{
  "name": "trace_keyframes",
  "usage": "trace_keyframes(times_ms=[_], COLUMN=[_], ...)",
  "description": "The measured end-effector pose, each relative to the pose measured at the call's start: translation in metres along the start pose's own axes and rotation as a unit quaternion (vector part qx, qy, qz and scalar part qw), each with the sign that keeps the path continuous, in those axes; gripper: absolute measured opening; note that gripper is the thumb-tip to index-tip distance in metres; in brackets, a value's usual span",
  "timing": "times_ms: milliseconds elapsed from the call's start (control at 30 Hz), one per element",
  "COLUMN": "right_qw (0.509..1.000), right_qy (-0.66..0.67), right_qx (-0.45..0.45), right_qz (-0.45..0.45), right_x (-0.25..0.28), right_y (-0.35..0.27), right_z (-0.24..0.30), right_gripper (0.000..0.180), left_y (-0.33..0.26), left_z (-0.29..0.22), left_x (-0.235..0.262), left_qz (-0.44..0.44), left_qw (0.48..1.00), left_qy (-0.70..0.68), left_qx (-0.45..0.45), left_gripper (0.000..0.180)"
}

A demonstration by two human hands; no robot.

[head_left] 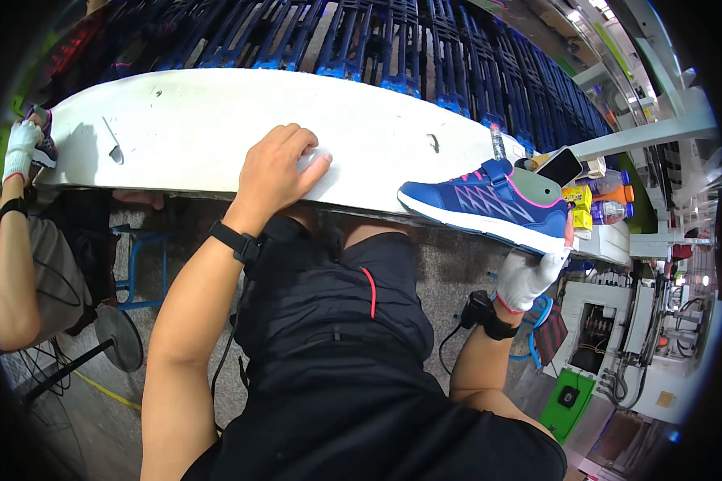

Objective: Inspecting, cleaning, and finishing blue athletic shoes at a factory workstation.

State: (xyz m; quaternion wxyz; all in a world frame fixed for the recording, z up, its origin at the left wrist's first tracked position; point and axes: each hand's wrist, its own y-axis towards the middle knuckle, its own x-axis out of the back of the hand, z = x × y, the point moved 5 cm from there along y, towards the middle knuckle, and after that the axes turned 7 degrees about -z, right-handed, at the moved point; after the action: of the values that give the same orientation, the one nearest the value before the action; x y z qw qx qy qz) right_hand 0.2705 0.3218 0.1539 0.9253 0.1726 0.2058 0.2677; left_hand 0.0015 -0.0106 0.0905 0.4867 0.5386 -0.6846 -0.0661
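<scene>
White bench [361, 112], blue slats [338, 68] beyond. Right hand [529, 280], gloved, grips shoe [483, 200] at bench's right front edge. Left hand [279, 170] half-curled, contents unclear. Shoe looks assembled, sole [475, 221] on; remainder unclear.

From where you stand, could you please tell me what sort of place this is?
Probably a factory workshop, perhaps for footwear: the gloved right hand holds a blue sports shoe, blue slatted racks line the far side of the white worktable, and white machinery stands at right.
</scene>
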Motion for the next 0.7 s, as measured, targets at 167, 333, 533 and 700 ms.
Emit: trace_keyframes(times_ms=[167,333,533,700], right_qw=[0.992,0.967,0.972,0.977], right_qy=[0.062,0.126,0.078,0.070], right_qx=[-0.102,-0.181,-0.210,-0.191], right_qz=[-0.048,-0.126,-0.069,-0.059], right_x=[0.028,0.060,0.082,0.061], right_y=[0.002,-0.008,-0.028,-0.033], right_z=[-0.022,-0.056,-0.064,-0.051], right_gripper=[0.073,0.068,0.083,0.081], left_y=[-0.001,0.001,0.002,-0.003], left_z=[0.004,0.002,-0.005,-0.052], left_x=[-0.003,-0.003,-0.003,-0.026], left_qz=[0.022,0.034,0.067,0.096], left_qw=[1.000,0.999,0.997,0.975], left_qy=[0.005,0.018,0.032,-0.144], left_qx=[-0.001,0.003,-0.019,-0.136], left_gripper=[0.026,0.028,0.034,0.068])
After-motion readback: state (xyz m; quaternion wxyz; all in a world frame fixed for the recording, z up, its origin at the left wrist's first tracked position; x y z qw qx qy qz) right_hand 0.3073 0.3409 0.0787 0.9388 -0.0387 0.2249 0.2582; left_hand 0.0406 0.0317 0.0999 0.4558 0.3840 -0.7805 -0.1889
